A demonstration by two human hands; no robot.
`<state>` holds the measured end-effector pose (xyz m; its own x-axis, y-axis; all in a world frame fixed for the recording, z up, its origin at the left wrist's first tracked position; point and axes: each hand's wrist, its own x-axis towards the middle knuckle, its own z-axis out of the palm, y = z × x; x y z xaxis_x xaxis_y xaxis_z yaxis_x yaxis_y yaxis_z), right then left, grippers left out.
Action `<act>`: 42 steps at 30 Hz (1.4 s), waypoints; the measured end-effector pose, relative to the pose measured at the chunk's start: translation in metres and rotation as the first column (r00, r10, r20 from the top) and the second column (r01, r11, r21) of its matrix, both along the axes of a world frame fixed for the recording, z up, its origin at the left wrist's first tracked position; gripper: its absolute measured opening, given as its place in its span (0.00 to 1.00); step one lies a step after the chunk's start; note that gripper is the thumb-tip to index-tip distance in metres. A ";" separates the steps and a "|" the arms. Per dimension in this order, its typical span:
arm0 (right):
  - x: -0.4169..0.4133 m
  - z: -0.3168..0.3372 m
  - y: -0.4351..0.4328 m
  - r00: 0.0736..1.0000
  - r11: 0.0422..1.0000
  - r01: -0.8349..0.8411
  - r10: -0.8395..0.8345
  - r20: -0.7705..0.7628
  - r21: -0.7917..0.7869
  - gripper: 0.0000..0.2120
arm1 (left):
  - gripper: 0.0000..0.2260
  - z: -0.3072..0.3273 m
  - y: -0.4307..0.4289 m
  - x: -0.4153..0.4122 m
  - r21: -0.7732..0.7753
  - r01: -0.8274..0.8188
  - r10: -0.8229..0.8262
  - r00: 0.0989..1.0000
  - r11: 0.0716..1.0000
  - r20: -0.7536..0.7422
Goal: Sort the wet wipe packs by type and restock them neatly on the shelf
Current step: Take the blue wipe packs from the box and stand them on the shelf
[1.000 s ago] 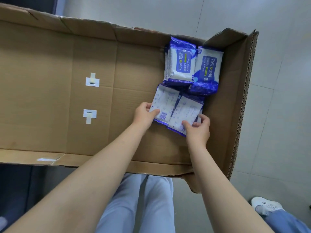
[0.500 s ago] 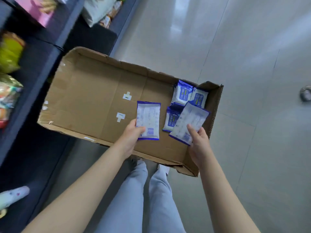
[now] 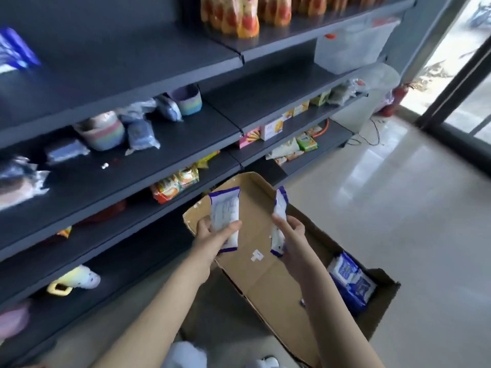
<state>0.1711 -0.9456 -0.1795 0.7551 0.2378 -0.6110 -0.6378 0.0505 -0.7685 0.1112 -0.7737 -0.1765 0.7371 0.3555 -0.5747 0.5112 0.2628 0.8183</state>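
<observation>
My left hand (image 3: 212, 236) grips a white and blue wet wipe pack (image 3: 224, 212), its printed back facing me, held upright above the cardboard box (image 3: 260, 282). A second wipe pack (image 3: 279, 221) is pinched edge-on in my right hand (image 3: 291, 235), just right of the first. Both packs hang in the air in front of the dark grey shelf (image 3: 148, 171). More blue wipe packs (image 3: 350, 281) lie at the near right end of the box. Another blue pack (image 3: 13, 50) sits on the upper shelf at far left, blurred.
The shelf boards carry snack bags (image 3: 175, 183), pastel cups (image 3: 103, 132), wrapped dark items (image 3: 139, 134) and small boxes (image 3: 271, 128). Orange bottles (image 3: 233, 14) stand on the top board. Tiled floor (image 3: 398, 208) spreads to the right toward a glass door (image 3: 467, 83).
I have lifted both packs out of the box and risen, and my view has swung up from the box to the shelf. The packs are now held upright, apart from each other.
</observation>
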 end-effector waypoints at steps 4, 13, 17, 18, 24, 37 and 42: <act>0.009 0.038 0.086 0.990 0.956 -0.126 0.139 -0.034 0.263 0.24 | 0.17 0.037 0.089 -0.019 -0.176 -0.203 0.217 0.974 0.963 0.061; 0.000 0.102 0.295 0.964 0.812 -0.260 0.247 0.096 0.522 0.20 | 0.18 0.098 0.303 -0.062 -0.419 -0.277 0.373 0.913 0.865 0.166; -0.001 0.118 0.358 0.935 0.845 -0.347 0.280 0.217 0.406 0.23 | 0.23 0.120 0.367 -0.072 -0.412 -0.226 0.350 0.902 0.883 0.254; 0.000 0.121 0.371 0.927 0.853 -0.362 0.287 0.242 0.375 0.23 | 0.22 0.124 0.381 -0.072 -0.406 -0.211 0.338 0.900 0.889 0.274; 0.027 0.142 0.443 0.874 0.886 -0.395 0.282 0.397 0.241 0.19 | 0.21 0.147 0.450 -0.061 -0.367 -0.204 0.343 0.866 0.907 0.364; 0.168 0.156 0.581 0.868 0.887 -0.393 0.271 0.416 0.242 0.11 | 0.17 0.151 0.570 0.039 -0.042 -0.423 0.412 0.851 0.905 0.325; 0.222 0.148 0.613 0.801 0.872 -0.462 0.333 0.498 0.160 0.09 | 0.11 0.148 0.596 0.081 0.145 -0.507 0.432 0.827 0.850 0.361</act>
